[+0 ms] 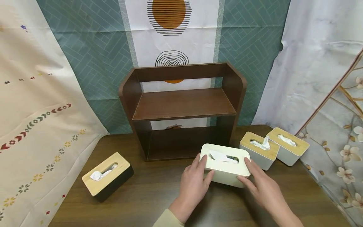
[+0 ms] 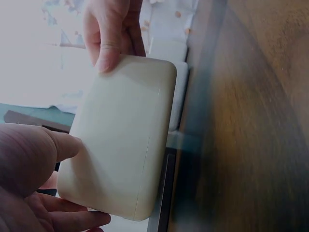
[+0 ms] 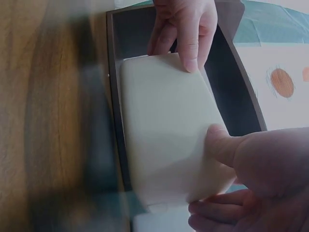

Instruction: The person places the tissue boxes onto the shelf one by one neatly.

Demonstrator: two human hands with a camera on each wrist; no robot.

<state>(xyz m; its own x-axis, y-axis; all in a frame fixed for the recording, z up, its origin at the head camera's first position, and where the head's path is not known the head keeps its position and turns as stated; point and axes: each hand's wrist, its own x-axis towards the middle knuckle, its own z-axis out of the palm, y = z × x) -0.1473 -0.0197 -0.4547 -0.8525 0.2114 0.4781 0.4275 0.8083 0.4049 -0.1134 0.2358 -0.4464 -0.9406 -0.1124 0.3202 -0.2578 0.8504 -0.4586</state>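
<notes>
A cream tissue box point(image 1: 227, 176) with a white tissue in its oval slot is held between both hands in front of the shelf. My left hand point(image 1: 194, 181) grips its left end, thumb on the near side. At the opposite end my right hand point(image 1: 262, 186) holds it the same way, thumb on the near side. In the left wrist view the cream tissue box point(image 2: 116, 135) shows its plain side, with the left thumb point(image 2: 65, 145) pressed to it. The right wrist view shows the right thumb point(image 3: 222, 145) on that side.
Behind stands a dark brown two-tier shelf point(image 1: 184, 104). Two white tissue boxes with wooden lids, one nearer point(image 1: 258, 156) and one farther point(image 1: 289, 154), sit at the right. A black tissue box with a wooden lid point(image 1: 109, 176) lies at the left. All rest on a brown table point(image 1: 150, 195).
</notes>
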